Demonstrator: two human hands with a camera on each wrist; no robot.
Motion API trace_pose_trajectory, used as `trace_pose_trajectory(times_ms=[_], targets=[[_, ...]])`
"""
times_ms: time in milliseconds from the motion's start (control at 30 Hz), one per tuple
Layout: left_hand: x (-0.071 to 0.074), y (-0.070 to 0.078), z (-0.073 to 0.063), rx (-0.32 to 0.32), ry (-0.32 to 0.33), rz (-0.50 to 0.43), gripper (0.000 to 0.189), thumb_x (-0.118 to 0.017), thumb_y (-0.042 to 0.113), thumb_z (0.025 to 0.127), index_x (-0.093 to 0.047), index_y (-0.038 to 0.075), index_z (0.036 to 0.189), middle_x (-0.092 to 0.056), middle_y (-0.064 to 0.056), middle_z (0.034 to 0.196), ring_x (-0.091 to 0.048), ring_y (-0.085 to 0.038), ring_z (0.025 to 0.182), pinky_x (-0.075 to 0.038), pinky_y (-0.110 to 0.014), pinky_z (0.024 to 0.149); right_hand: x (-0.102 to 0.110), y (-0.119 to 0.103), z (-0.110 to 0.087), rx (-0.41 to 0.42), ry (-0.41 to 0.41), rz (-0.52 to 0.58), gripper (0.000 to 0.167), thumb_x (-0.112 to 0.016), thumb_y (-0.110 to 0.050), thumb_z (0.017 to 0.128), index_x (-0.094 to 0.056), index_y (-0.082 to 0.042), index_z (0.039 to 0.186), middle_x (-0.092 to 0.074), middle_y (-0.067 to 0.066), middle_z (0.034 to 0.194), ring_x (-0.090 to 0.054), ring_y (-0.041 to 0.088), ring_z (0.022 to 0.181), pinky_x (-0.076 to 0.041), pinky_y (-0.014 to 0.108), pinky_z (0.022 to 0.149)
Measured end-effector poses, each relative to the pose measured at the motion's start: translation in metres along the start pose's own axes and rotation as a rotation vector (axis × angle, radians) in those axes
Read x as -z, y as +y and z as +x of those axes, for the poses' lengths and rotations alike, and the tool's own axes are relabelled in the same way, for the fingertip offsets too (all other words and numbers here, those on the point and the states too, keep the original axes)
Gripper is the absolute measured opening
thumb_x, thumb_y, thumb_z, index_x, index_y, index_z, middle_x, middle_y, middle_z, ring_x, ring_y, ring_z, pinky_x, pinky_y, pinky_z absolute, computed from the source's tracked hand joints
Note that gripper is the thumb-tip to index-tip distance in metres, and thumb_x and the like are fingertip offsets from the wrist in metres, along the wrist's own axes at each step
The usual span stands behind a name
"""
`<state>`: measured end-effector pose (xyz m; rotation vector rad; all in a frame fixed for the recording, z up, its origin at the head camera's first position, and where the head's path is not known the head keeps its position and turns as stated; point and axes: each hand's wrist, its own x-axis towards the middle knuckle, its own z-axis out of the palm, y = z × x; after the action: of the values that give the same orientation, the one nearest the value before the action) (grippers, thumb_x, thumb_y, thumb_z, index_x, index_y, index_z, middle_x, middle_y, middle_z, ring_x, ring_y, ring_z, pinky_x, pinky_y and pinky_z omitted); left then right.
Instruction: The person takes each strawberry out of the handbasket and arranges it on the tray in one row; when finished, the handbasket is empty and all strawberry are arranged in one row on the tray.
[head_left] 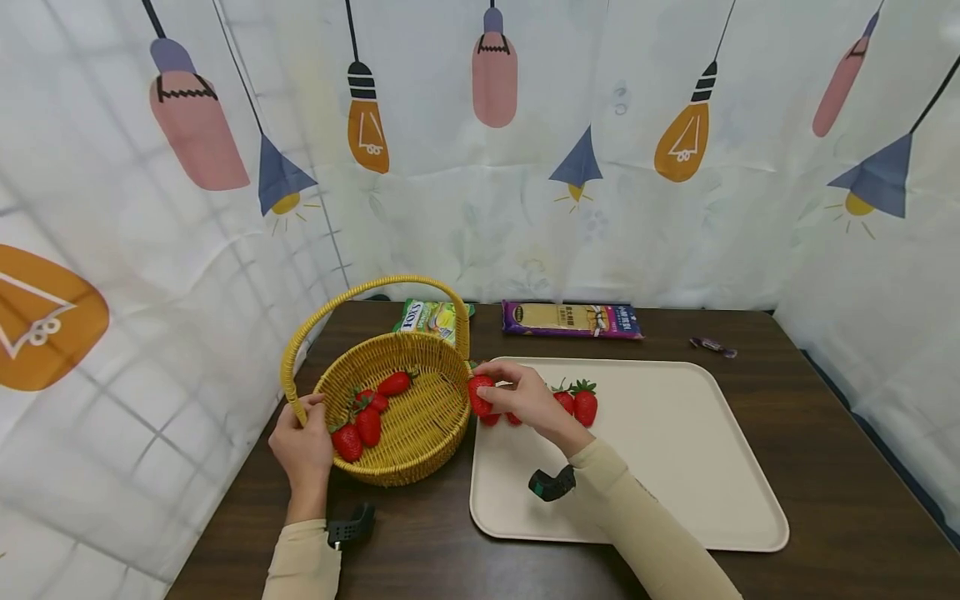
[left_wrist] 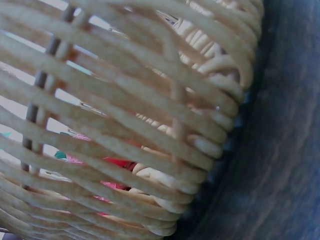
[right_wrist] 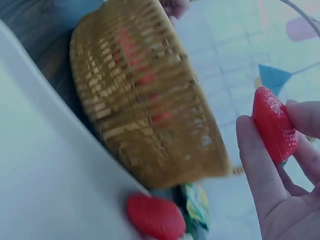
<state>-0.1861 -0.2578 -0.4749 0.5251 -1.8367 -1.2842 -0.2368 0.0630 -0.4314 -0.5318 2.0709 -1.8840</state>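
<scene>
My left hand grips the rim of a yellow wicker basket at the foot of its tall handle. Several red strawberries lie on the left side inside it. Between thumb and fingers my right hand pinches another strawberry, raised beside the basket's right rim, over the tray's left edge. More strawberries rest on the cream tray, some partly hidden behind the right hand. The left wrist view is filled by the basket's woven wall, with red showing through the gaps.
Behind the basket lies a green snack packet. A purple and gold packet sits at the table's back edge, and a small dark wrapped candy is at the back right. A patterned curtain surrounds the dark wooden table.
</scene>
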Motion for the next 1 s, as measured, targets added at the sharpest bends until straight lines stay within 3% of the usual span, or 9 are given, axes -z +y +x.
trace_pose_trajectory(times_ms=[67,533,1000], targets=[[0.0,-0.001,0.0,0.004,-0.001,0.003,0.016,-0.057,0.007,0.091,-0.062,-0.001,0.078,-0.072,-0.009,0.096,-0.055,-0.002,0.074,-0.035,-0.022,0.061,0.009,0.003,-0.006,0.007,0.024,0.004,0.039,-0.069,-0.018,0.091,-0.061,-0.003,0.127,-0.064,0.012,0.119,-0.068,0.018,0.09,-0.056,0.032,0.074],[0.0,-0.003,0.001,0.007,-0.007,-0.001,0.017,-0.056,0.009,0.091,-0.063,-0.001,0.079,-0.071,-0.013,0.097,-0.055,-0.001,0.076,-0.037,-0.022,0.062,0.085,0.018,-0.04,-0.052,0.205,-0.081,0.048,-0.069,-0.019,0.091,-0.055,0.002,0.132,-0.058,0.02,0.121,-0.062,0.024,0.095,-0.056,0.037,0.077],[0.002,0.002,0.0,0.013,-0.018,0.004,0.015,-0.057,0.009,0.092,-0.063,0.0,0.082,-0.072,-0.014,0.098,-0.055,-0.003,0.075,-0.036,-0.022,0.061,0.133,0.028,-0.059,-0.062,0.314,-0.097,0.051,-0.065,-0.023,0.095,-0.049,0.001,0.137,-0.055,0.018,0.124,-0.062,0.018,0.098,-0.055,0.03,0.08]])
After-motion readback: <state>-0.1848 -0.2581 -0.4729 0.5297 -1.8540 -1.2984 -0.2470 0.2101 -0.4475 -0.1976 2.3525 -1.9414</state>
